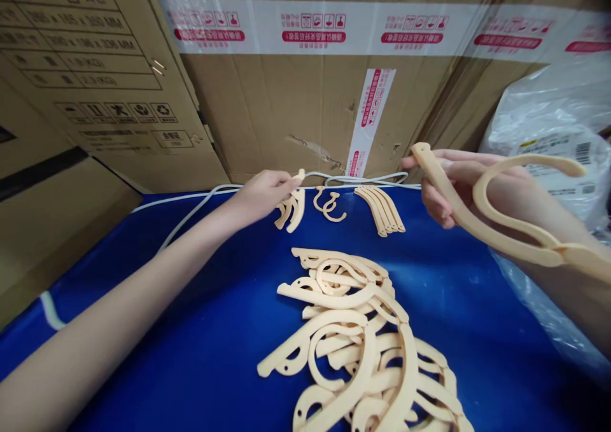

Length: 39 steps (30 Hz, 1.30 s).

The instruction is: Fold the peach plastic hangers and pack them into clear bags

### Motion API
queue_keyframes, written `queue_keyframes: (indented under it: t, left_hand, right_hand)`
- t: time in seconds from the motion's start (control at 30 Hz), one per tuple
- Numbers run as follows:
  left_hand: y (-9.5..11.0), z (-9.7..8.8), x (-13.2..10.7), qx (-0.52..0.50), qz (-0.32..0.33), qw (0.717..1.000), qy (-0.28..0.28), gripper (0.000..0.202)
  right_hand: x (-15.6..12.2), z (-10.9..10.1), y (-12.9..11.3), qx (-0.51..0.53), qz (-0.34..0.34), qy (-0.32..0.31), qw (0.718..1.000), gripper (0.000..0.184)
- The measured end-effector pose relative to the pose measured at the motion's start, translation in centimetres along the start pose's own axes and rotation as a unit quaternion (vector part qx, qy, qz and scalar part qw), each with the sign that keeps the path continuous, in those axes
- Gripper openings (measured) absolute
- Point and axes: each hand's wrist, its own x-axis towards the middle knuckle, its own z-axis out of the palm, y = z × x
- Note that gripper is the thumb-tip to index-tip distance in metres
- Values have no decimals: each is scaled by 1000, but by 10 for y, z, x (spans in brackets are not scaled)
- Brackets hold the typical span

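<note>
My left hand reaches to the far side of the blue table cover, its fingers pinched on a small cream hook piece that rests in a little stack there. My right hand is raised at the right, closed on a long cream curved plastic part with a loop, held above the table. A large heap of the same cream curved parts lies in the middle, close to me. Two loose small hooks and a neat bundle of thin curved strips lie along the far edge.
Large cardboard boxes with red-and-white tape stand right behind the table. Another printed box is at the left. A clear plastic bag with a label sits at the right. A white cable runs along the far table edge.
</note>
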Motion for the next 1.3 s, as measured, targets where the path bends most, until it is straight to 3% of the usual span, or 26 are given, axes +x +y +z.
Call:
queue_keyframes:
  t: [0.17, 0.3, 0.37, 0.47, 0.53, 0.57, 0.63, 0.67, 0.7, 0.77, 0.87, 0.93, 1.03, 1.2, 1.3]
  left_hand:
    - [-45, -3, 16, 30, -57, 998, 5, 39]
    - [-55, -4, 15, 46, -76, 995, 40, 42]
    - [-49, -7, 13, 39, -75, 994, 67, 43]
    - [-23, -7, 6, -5, -45, 995, 87, 45]
    - [2, 0, -3, -67, -17, 996, 53, 57]
    - [14, 4, -8, -116, -9, 993, 0, 67]
    - [34, 15, -19, -323, -14, 926, -195, 69]
    - [42, 20, -24, -379, -12, 893, -241, 56]
    - [47, 24, -29, -423, -25, 869, -257, 42]
    - [54, 29, -36, -499, -55, 839, -210, 22]
    - [57, 30, -40, -574, -65, 801, -160, 19]
    - [59, 29, -41, -578, -62, 796, -172, 22]
    - [61, 28, -44, -563, -63, 800, -196, 19]
    - [60, 27, -46, -600, -112, 744, -271, 12]
    - [59, 27, -44, -592, -116, 748, -279, 21]
  right_hand:
    - [1, 2, 2, -1, 0, 61, 998, 23]
    - [3, 2, -5, 46, 17, 113, 992, 24]
    - [2, 3, -9, 71, 22, 165, 983, 20]
    - [-2, 5, -10, 86, -27, 201, 975, 12]
    - [-3, 5, -7, 88, -66, 202, 973, 12]
    - [-4, 5, -6, 89, -83, 203, 972, 14]
    - [-3, 4, -2, 86, -122, 210, 966, 22]
    - [-3, 2, 0, 73, -145, 210, 964, 25]
    - [-2, 0, 2, 46, -169, 207, 962, 27]
    - [0, -6, 5, -40, -198, 180, 963, 28]
    - [2, -11, 9, -186, -206, 98, 956, 27]
    - [1, -10, 12, -290, -212, 48, 932, 31]
    - [-2, -3, 16, -439, -233, 15, 868, 30]
    - [-7, 8, 23, -566, -282, 30, 774, 28]
    - [-8, 9, 27, -632, -314, 31, 708, 32]
